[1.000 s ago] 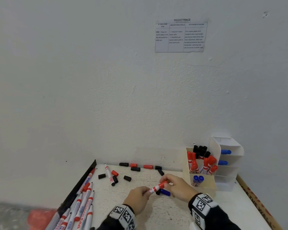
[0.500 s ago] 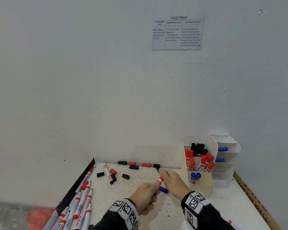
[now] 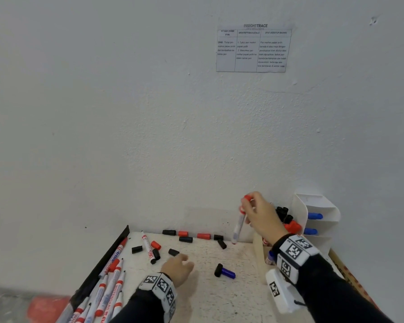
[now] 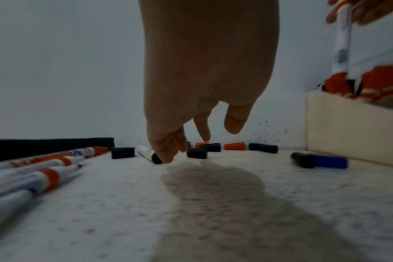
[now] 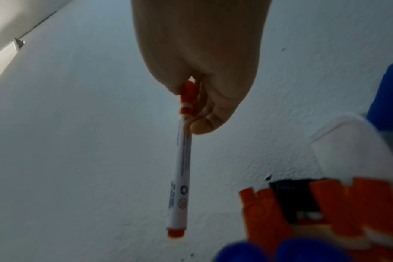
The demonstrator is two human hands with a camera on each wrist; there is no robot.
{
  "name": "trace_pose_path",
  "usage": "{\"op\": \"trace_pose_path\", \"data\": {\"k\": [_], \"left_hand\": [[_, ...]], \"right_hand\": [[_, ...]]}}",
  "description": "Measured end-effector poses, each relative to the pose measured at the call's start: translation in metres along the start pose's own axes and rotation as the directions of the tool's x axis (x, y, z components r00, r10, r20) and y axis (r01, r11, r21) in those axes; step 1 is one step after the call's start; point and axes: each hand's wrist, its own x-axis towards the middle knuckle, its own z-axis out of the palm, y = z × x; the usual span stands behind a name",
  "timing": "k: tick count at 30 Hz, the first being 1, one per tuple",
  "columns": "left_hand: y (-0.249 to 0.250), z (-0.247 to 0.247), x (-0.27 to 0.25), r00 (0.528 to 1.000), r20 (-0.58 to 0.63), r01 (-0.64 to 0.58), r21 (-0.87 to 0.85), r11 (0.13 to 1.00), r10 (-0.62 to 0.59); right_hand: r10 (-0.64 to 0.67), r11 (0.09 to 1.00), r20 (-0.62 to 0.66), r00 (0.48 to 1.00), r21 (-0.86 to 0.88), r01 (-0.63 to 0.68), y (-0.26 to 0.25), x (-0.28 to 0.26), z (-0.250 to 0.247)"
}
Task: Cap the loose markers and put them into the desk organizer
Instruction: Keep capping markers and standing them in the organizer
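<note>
My right hand (image 3: 248, 206) pinches a capped red marker (image 3: 239, 226) by its cap end; the marker (image 5: 181, 168) hangs nearly upright in the air, just left of the desk organizer (image 3: 257, 251). The organizer's cream bin holds red, black and blue capped markers, and its white tiered part (image 3: 317, 206) holds blue ones. My left hand (image 3: 184, 261) hovers low over the table with fingers (image 4: 203, 131) loosely curled and holds nothing, close to loose black caps (image 4: 196, 152). Several uncapped markers (image 3: 110, 283) lie at the left.
Red and black caps (image 3: 203, 236) lie along the wall at the back. A blue cap touching a black cap (image 3: 226, 272) lies mid-table. One marker (image 3: 147, 247) lies alone near the caps. A black strip (image 3: 103, 259) edges the table's left side.
My right hand has lifted the red marker up and right toward the organizer, turning it upright. My left hand let go of it and dropped left toward the table.
</note>
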Motion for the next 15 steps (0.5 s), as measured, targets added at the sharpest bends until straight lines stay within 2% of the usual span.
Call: {"op": "trace_pose_path", "data": {"k": [3,7,9,11,13,15], "left_hand": [[-0.019,-0.013,0.011,0.985,-0.137,0.133,0.233,0.963,-0.103],[-0.03,-0.027,0.027,0.979,-0.146,0.182,0.34,0.923,-0.14],[-0.034,-0.028,0.033,0.987,-0.106,0.154,0.416,0.896,-0.121],[-0.034,-0.028,0.035,0.991,-0.101,0.128,0.438,0.89,-0.093],[-0.035,-0.03,0.038,0.988,-0.143,0.113,0.415,0.903,-0.058],[-0.036,-0.032,0.039,0.98,-0.194,0.126,0.385,0.914,-0.054]], "right_hand": [[-0.035,0.999,-0.182,0.983,-0.041,0.028,0.003,0.011,-0.026],[-0.051,0.995,-0.335,0.941,-0.098,0.019,0.021,0.019,-0.054],[-0.024,0.989,-0.352,0.936,-0.146,-0.03,0.036,0.024,-0.062],[0.045,0.973,-0.316,0.948,-0.199,-0.113,0.05,0.026,-0.065],[0.099,0.943,-0.254,0.962,-0.284,-0.172,0.058,0.026,-0.065],[0.077,0.929,-0.249,0.965,-0.333,-0.16,0.063,0.025,-0.065]]}}
